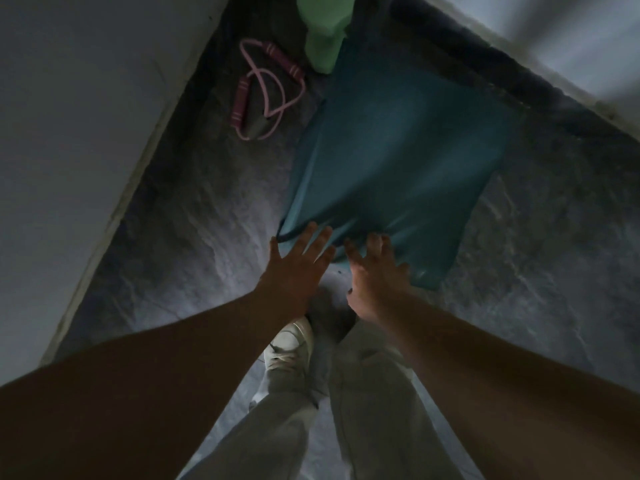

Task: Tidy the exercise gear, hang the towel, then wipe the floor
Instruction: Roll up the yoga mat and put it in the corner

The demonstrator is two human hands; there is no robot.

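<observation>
A teal exercise mat (398,161) lies on the dark stone floor (194,220), its near end lifted and curled. My left hand (294,268) rests flat with spread fingers on the mat's near left corner. Beside it, my right hand (374,275) presses on the near edge, fingers bent and apart. A pink resistance band with handles (263,88) sits on the floor left of the mat's far end. A light green towel (322,32) lies crumpled at the mat's far end.
A pale wall (76,133) runs along the left, another (571,36) at the upper right. My legs in light trousers and a white shoe (291,344) stand just below the hands. The scene is dim.
</observation>
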